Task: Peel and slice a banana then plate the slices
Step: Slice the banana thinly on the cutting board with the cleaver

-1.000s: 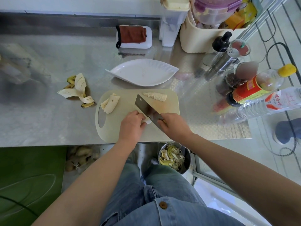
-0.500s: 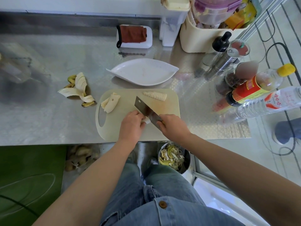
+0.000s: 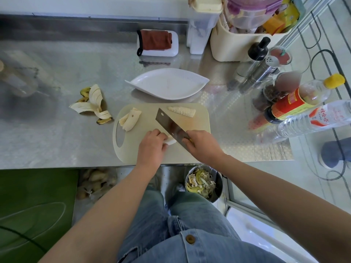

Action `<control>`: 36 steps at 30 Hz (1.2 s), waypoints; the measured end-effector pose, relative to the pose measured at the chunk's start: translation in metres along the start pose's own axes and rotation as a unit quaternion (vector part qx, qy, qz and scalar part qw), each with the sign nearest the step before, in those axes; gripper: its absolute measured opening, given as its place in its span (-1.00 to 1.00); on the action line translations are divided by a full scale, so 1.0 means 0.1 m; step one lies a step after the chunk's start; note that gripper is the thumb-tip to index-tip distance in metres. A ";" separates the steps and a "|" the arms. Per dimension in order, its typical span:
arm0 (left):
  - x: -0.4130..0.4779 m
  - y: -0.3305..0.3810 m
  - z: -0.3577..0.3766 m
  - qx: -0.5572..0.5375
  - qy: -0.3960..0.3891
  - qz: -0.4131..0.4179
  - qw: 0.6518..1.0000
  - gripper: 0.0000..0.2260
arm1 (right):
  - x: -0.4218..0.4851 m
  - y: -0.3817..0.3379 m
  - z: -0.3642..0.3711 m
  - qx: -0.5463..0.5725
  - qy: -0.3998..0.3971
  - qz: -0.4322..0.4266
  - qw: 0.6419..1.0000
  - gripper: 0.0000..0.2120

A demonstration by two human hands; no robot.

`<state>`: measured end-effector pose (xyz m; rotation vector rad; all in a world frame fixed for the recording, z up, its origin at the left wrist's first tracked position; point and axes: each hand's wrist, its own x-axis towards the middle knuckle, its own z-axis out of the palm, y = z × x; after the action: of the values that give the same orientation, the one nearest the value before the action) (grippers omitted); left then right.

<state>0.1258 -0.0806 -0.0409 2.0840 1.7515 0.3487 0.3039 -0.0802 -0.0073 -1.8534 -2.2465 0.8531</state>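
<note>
1. The cutting board [image 3: 133,154] lay on the steel counter [image 3: 47,139], near its front edge, with the handle cut-out at the left.
2. The left hand [image 3: 152,149] was curled over a peeled banana piece [image 3: 171,142] and held it down on the front-centre area of the board. Only the right end of the piece showed beyond the fingers.
3. The right hand [image 3: 201,145] was closed firmly around the handle of a cleaver [image 3: 169,124]. The blade ran diagonally from that hand toward the far left of the board.
4. The cleaver's blade met the exposed end of the held piece, just beside the left fingertips. Whether the edge had entered the fruit could not be determined.
5. A row of cut slices [image 3: 182,111] lay at the far right of the board, fanned against one another and apart from the blade tip.
6. Two uncut banana lengths [image 3: 131,119] lay side by side at the far left of the board, near the cut-out.
7. A white leaf-shaped plate [image 3: 167,84] stood on the counter just beyond the board's far edge.
8. The banana peel [image 3: 93,105] lay spread on the counter to the left of the board.
9. A metal bin [image 3: 201,184] holding scraps stood on the floor below the counter edge, beneath the right forearm.
</note>
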 end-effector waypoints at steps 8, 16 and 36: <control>0.01 0.00 0.01 0.000 -0.005 -0.003 1.000 -0.83 | -0.04 -0.03 0.05 -0.014 -0.003 0.015 1.000 -0.80; 0.03 0.00 0.01 -0.007 -0.007 -0.009 1.000 -0.83 | -0.03 -0.02 0.06 0.000 0.007 0.018 1.000 -0.78; 0.05 0.01 0.02 -0.010 -0.014 -0.031 0.999 -0.83 | -0.03 -0.03 0.10 -0.022 -0.004 0.029 0.999 -0.81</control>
<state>0.1289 -0.0761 -0.0428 2.0049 1.7852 0.3171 0.2971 -0.0867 -0.0136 -1.9480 -2.2440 0.8263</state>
